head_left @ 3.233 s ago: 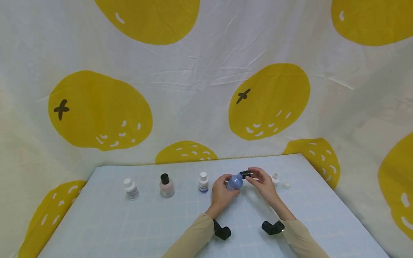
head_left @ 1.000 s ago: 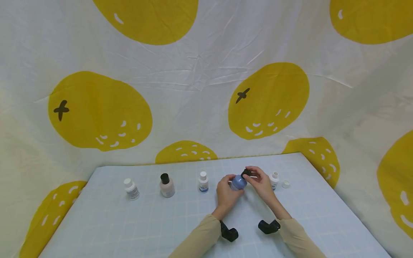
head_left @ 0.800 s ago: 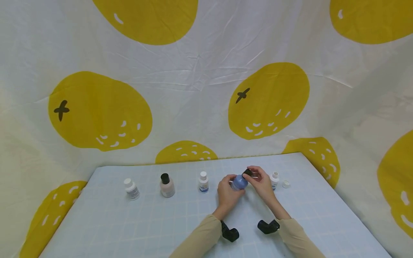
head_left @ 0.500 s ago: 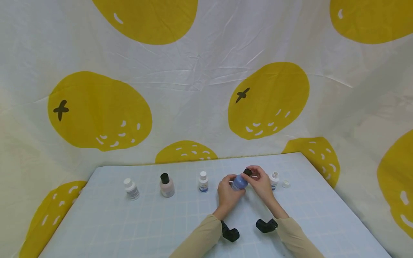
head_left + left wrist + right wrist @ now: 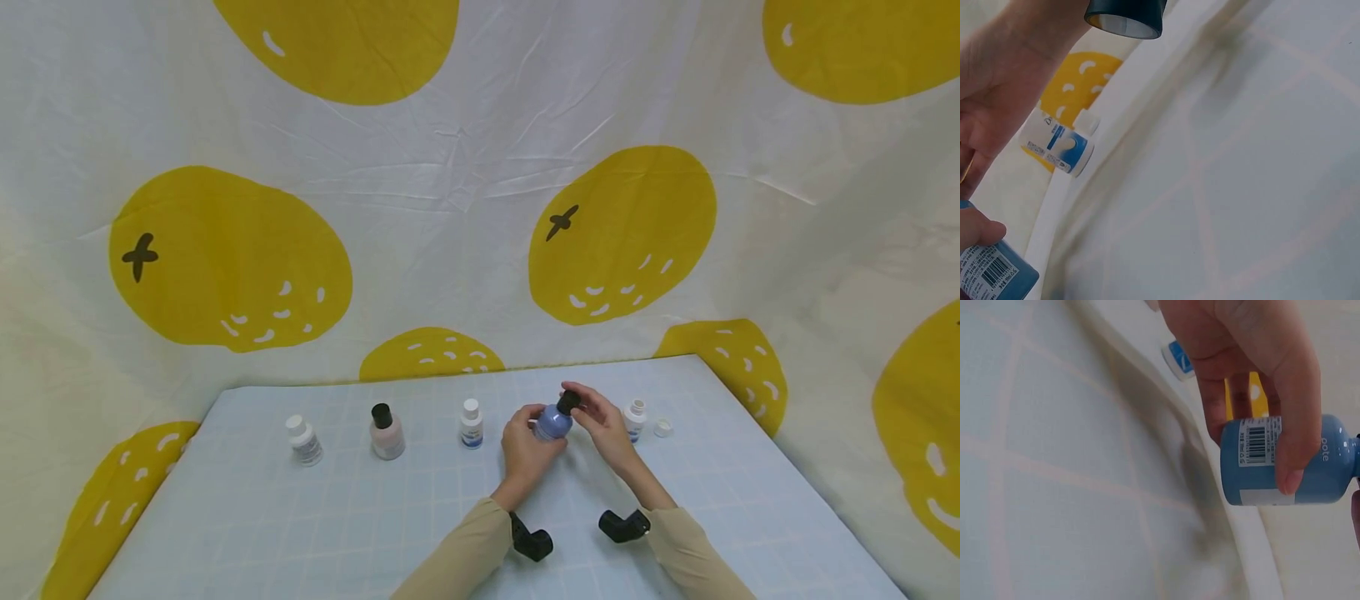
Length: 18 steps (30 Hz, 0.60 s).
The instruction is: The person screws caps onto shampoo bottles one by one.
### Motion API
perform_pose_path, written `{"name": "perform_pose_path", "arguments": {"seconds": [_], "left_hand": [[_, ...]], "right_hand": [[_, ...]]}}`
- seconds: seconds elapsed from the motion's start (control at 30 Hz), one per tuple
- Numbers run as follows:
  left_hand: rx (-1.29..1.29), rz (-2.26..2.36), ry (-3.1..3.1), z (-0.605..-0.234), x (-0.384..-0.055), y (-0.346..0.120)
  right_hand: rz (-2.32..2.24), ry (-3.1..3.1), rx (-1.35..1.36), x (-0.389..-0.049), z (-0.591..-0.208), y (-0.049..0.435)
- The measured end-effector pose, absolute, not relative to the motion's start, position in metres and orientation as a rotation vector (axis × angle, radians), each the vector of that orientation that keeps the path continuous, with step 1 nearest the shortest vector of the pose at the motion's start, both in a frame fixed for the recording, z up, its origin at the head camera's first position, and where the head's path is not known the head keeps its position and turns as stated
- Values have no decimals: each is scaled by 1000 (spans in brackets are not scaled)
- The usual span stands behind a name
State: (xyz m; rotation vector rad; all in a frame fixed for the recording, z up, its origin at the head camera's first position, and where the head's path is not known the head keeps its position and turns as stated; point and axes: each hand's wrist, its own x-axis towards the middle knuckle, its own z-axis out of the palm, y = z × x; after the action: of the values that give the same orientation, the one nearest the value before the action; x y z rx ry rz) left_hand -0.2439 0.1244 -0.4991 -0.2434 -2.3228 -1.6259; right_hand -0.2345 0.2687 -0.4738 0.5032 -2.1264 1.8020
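Observation:
My left hand [image 5: 525,452] grips a small rounded blue bottle [image 5: 553,422] by its body, above the table. The bottle leans to the right, and a black cap [image 5: 569,402] sits at its neck. My right hand [image 5: 606,429] pinches that cap between thumb and fingers. In the right wrist view the blue bottle [image 5: 1015,278] shows a white barcode label, with the left thumb lying across its side; the neck is cut off at the frame edge. Behind the right hand stands an uncapped white bottle [image 5: 633,422], its white cap [image 5: 662,427] lying beside it.
To the left stand a white-capped bottle [image 5: 472,423], a pinkish bottle with a black cap [image 5: 387,432] and another white bottle [image 5: 303,440]. A pale checked cloth covers the table [image 5: 300,533]. A curtain with yellow fruit shapes [image 5: 232,254] hangs behind.
The black cap was held sideways by the bottle's neck; now it lines up with the bottle. The bottle has shifted slightly right, and my right fingers have changed position around the cap.

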Motion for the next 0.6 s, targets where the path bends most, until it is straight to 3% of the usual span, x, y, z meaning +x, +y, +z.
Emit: {"name": "perform_pose_path", "arguments": {"seconds": [0.27,0.6], "left_hand": [[-245,-1619,-2311,-504,-247,124],[-223,-1590,-2351,-502,-244,125]], "right_hand": [[1733,-2142,452,-235,-475,268],[1654,-2187,174,-234,-471,263]]}}
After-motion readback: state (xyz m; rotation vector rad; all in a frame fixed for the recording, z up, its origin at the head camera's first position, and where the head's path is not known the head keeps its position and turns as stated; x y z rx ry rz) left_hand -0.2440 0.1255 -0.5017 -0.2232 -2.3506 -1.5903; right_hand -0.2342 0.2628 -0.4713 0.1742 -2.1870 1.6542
